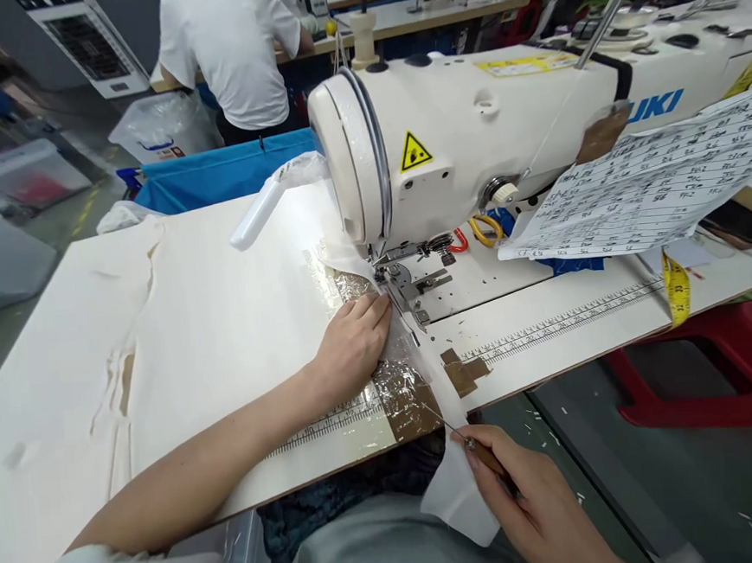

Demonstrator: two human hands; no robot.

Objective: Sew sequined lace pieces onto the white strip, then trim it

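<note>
My left hand (354, 339) lies on the table beside the presser foot (409, 292), fingers close together and resting flat. Its fingertips touch the edge of a white fabric strip (446, 389). This strip runs from under the foot toward me and hangs over the table's front edge. In my closed right hand (529, 491) is an awl (487, 462) with a wooden handle, its thin metal point angled up and left over the strip. My right thumb and fingers are against the hanging fabric; whether they pinch it too I cannot tell. The white sewing machine (443, 146) stands over the work.
A printed ruler (561, 319) and brown tape (465, 372) mark the table. Written sheets (641, 174) hang at the right, above a yellow tape measure (677, 288). A red stool (714, 368) stands at right. A person in white (228, 50) sits beyond a blue cloth bin (224, 174).
</note>
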